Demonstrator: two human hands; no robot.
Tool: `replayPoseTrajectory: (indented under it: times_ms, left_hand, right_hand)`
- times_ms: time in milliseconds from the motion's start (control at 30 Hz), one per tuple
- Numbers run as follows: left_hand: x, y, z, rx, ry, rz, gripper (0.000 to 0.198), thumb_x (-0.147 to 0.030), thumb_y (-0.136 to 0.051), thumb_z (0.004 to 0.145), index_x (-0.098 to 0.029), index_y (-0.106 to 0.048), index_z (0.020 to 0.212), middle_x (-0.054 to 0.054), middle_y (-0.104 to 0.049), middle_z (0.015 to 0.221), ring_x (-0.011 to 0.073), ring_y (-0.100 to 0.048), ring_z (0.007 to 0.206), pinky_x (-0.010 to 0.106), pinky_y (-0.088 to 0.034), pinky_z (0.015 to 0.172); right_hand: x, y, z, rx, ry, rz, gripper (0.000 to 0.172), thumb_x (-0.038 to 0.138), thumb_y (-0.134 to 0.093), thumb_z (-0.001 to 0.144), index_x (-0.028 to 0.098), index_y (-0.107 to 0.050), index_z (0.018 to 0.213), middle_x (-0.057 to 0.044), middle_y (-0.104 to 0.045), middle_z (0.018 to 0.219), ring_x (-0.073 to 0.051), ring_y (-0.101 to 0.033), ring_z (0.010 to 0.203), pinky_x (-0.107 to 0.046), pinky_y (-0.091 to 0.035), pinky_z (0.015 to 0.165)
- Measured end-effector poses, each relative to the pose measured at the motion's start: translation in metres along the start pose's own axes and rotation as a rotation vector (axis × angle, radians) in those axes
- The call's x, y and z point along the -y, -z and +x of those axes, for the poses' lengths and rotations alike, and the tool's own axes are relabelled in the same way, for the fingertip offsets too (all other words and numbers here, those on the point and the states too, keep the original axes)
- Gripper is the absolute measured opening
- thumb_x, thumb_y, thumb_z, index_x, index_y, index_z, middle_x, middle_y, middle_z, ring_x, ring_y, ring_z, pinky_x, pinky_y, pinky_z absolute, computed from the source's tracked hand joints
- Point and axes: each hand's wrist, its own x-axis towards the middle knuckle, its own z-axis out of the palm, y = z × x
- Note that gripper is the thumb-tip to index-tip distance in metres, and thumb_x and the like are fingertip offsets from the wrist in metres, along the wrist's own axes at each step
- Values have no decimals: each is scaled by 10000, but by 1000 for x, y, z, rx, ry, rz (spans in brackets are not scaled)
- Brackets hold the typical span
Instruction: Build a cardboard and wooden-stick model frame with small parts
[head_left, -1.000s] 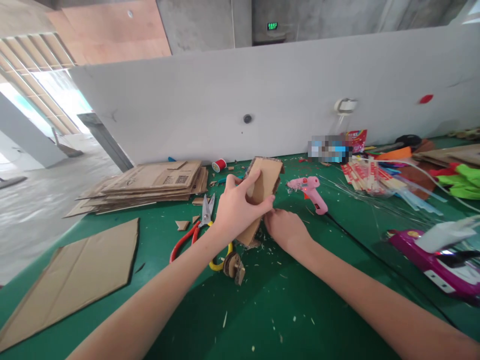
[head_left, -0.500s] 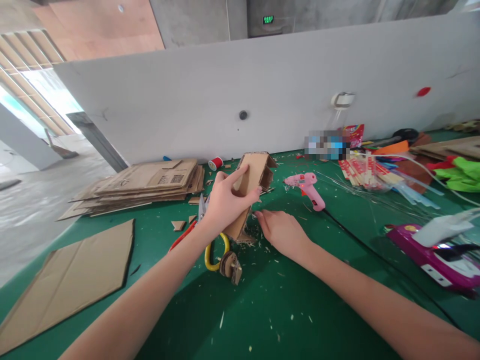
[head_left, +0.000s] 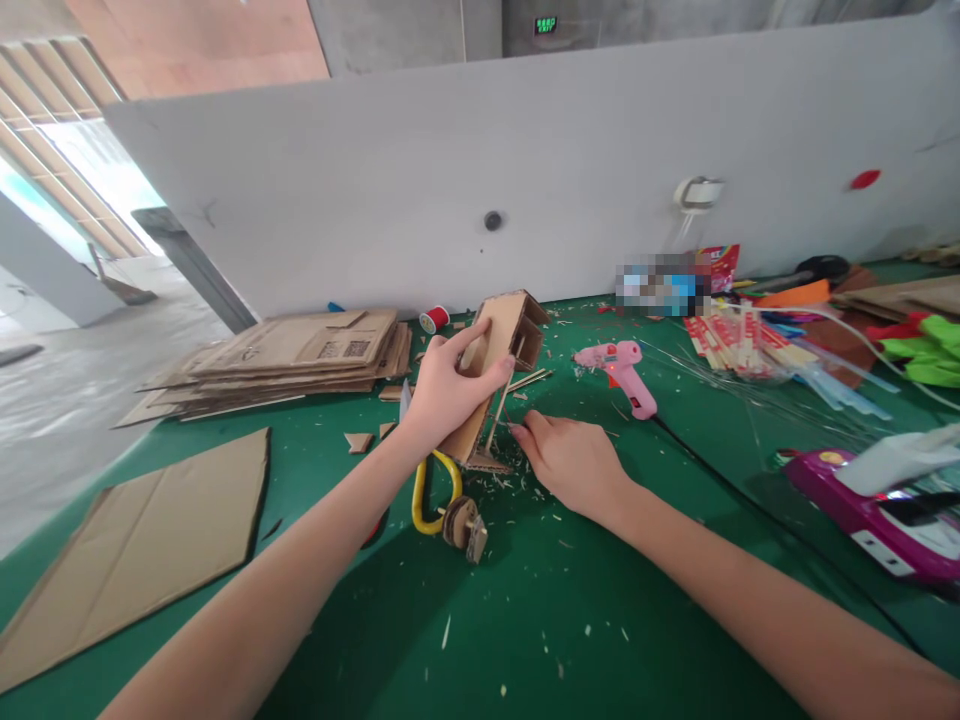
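Note:
A long, tilted cardboard box (head_left: 501,335), open along its right side, stands in the middle of the green table. My left hand (head_left: 442,390) is shut around it, thumb over the right edge and fingers on the far side. A thin wooden stick (head_left: 497,415) runs along the open side. Just right of its lower end, my right hand (head_left: 571,462) has its fingers pinched together; whatever is between them is too thin to make out. Beneath my left wrist lie yellow-handled scissors (head_left: 418,500), partly hidden. A small piece of stacked cardboard discs (head_left: 461,525) touches their handle.
A pink glue gun (head_left: 619,372) lies to the right, its cord trailing toward a purple power strip (head_left: 847,500). Stacked cardboard sheets (head_left: 300,350) and a red thread spool (head_left: 434,319) are behind on the left. A flat cardboard sheet (head_left: 165,540) lies at front left.
The box has turned slightly in my left hand, so more of its open side and the stick show. My right hand stays pinched beside it. The whole view has shifted a little.

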Motion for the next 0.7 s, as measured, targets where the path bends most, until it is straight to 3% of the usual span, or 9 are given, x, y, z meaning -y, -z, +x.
replayPoseTrajectory:
  times_ms: [100, 233, 400, 467, 533, 700]
  left_hand:
    - [3, 7, 5, 92, 13, -93, 583, -483, -629, 761, -241, -545, 1285, 86, -616, 1074, 235, -574, 965, 396, -480, 864]
    - [7, 29, 16, 336, 104, -264, 511, -421, -566, 820, -194, -546, 1278, 98, -663, 1064, 236, -622, 969, 375, -506, 845]
    - [7, 58, 26, 594, 6, -364, 544, -248, -595, 763, -205, -502, 1298, 101, -635, 1168, 258, -602, 1054, 365, -530, 834]
    - [6, 61, 28, 576, -34, -305, 525, -137, -549, 726, -198, -534, 1247, 82, -652, 1126, 238, -622, 1000, 363, -533, 823]
    - [7, 60, 29, 481, -49, -233, 459, -97, -482, 723, -178, -580, 1163, 66, -669, 1060, 222, -631, 957, 365, -532, 818]
    - [14, 40, 30, 312, -156, -162, 343, -83, -450, 731, -151, -581, 1041, 61, -653, 1015, 219, -602, 976, 375, -495, 863]
  right_hand:
    - [-4, 3, 2, 28, -55, 64, 394, 361, -231, 987, 184, -555, 850, -24, -673, 717, -176, -625, 612, -292, -202, 489]
    - [-9, 4, 6, 17, -29, 174, 429, 365, -224, 989, 186, -547, 771, -24, -660, 738, -165, -619, 674, -277, -276, 538]
    - [-11, 1, 8, 2, 41, 261, 464, 389, -210, 985, 177, -550, 751, -28, -625, 717, -152, -586, 654, -270, -317, 575]
    - [-9, 1, 7, -15, 52, 299, 446, 381, -213, 984, 170, -560, 800, -34, -628, 732, -154, -579, 644, -271, -326, 580]
    - [-6, 1, 7, -31, 48, 349, 403, 359, -229, 981, 164, -559, 855, -39, -631, 750, -158, -578, 650, -270, -335, 584]
    - [0, 6, 6, -62, -8, 442, 312, 294, -257, 969, 161, -529, 891, -42, -616, 751, -159, -564, 648, -268, -340, 584]
